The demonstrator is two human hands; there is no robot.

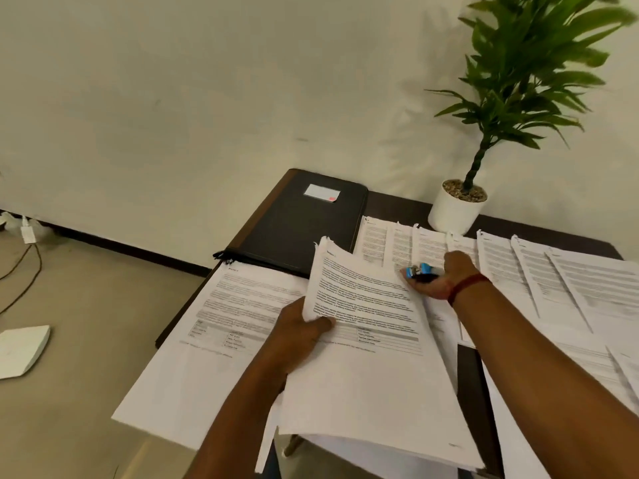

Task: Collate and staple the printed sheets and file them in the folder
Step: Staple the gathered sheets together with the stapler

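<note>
1. The left hand [301, 335] pinches a sheaf of printed sheets [366, 368] at its left edge. The thumb lies on the top page and the fingers are hidden underneath. The sheaf is raised and tilted above the counter [472, 385].
2. The right hand [446, 276], with a red thread round its wrist, reaches across the sheaf's far right corner. It grips a blue and black stapler [420, 271], thumb below it and fingers curled over the far side.
3. Under that hand, a row of overlapping sheets [518, 271] fans out along the right part of the counter.
4. A second pile of printed pages [214, 326] lies left of the sheaf and overhangs the counter's near left edge.
5. The black folder [304, 226] lies closed at the far left corner, a white label [321, 192] on its cover, its near edge touching that pile.
6. A potted plant [454, 210] in a white pot stands against the wall, just behind the row.
</note>
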